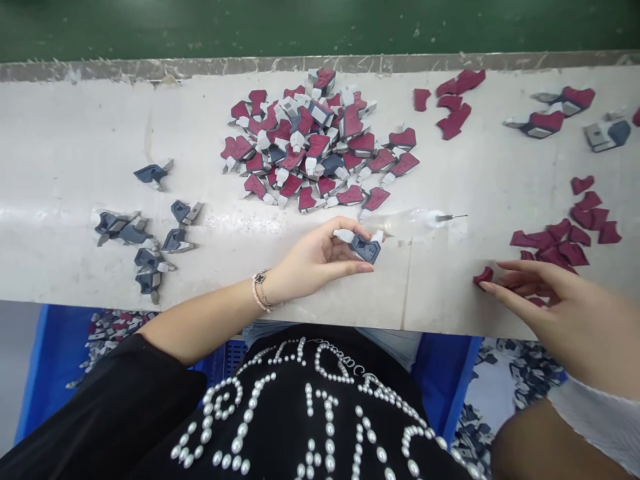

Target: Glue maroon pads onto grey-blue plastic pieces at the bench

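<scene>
We look across a long white worktop (75,120), scuffed in places, with a thin seam (407,287) right of the middle. Along its far edge we see a worn grey strip (210,68), and beyond it a dark green surface (320,30) with pale flecks. Below the near edge we find a blue bin (50,360) at left and a second blue bin (445,367) at right.

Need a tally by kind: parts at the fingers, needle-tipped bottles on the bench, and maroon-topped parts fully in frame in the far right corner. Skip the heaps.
Blue-grey plastic part in left hand: 1
Curved maroon piece at right hand: 1
Clear needle-tipped bottle: 1
Blue-grey parts with maroon tops, far right: 2
Total: 5
</scene>
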`<state>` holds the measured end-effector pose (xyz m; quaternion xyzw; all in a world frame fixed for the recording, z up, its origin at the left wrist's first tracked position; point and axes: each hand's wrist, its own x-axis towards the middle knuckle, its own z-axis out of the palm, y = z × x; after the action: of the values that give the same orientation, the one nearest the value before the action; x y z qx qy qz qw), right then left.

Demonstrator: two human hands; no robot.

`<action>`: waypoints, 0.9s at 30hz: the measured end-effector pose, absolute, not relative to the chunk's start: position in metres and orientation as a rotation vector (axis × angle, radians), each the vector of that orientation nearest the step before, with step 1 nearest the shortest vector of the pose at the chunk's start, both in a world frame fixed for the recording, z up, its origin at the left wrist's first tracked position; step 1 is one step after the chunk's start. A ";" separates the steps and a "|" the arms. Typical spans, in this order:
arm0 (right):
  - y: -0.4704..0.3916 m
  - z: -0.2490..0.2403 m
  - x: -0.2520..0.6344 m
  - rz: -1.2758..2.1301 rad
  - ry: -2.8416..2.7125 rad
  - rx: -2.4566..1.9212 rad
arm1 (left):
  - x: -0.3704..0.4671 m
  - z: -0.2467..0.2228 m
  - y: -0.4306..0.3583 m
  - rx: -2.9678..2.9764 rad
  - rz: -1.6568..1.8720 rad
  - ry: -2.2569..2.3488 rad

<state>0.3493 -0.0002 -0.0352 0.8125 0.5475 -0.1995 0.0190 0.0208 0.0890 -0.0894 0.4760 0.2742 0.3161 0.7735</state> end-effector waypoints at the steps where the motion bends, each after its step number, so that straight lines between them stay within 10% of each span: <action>1: 0.004 -0.037 0.344 -0.679 1.588 2.542 | 0.021 -0.089 0.088 1.046 0.685 0.599; 27: 0.035 -0.046 0.302 -0.899 2.043 2.362 | 0.020 -0.078 0.087 1.225 0.702 0.754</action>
<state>0.3020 0.0355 -0.0459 0.7258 0.6277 -0.2762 -0.0543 0.0202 0.0868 -0.0778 0.5491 0.3381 0.3147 0.6965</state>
